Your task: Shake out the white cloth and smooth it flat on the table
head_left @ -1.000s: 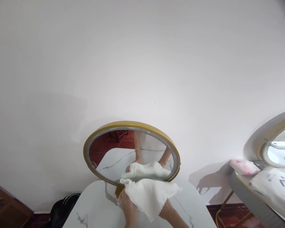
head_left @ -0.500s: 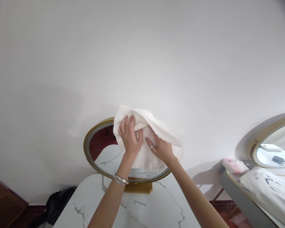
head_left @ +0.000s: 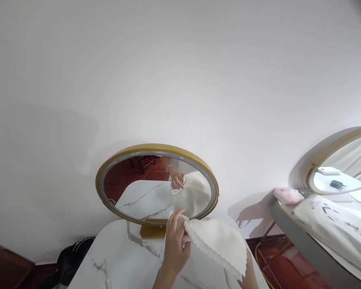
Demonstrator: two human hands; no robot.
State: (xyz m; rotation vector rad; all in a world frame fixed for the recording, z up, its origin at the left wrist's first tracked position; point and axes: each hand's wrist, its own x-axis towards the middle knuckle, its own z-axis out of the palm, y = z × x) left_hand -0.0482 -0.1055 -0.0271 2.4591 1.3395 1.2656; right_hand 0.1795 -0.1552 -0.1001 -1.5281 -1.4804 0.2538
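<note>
A white fluffy cloth (head_left: pixel 219 243) with a scalloped edge is stretched between my two hands, above the front of a marble-patterned table. My left hand (head_left: pixel 177 245) pinches its left end, just below the mirror. At the cloth's lower right corner is my right hand (head_left: pixel 249 273), gripping that end, its fingers mostly hidden behind the fabric. An oval mirror (head_left: pixel 150 172) with a gold frame stands on a gold base (head_left: pixel 152 232) against the wall. The glass reflects a hand, the cloth and the tabletop.
The white table (head_left: pixel 108 249) has grey veins and rounded corners. To the right, another table holds a pink-and-white packet (head_left: pixel 288 196), a printed white bag (head_left: pixel 333 218) and a second gold-framed mirror (head_left: pixel 349 160). A black object (head_left: pixel 74 257) sits at the lower left.
Both hands and the cloth have come down and away from the mirror's face, toward me and to the right. The cloth is spread wider, and the whole mirror now shows.
</note>
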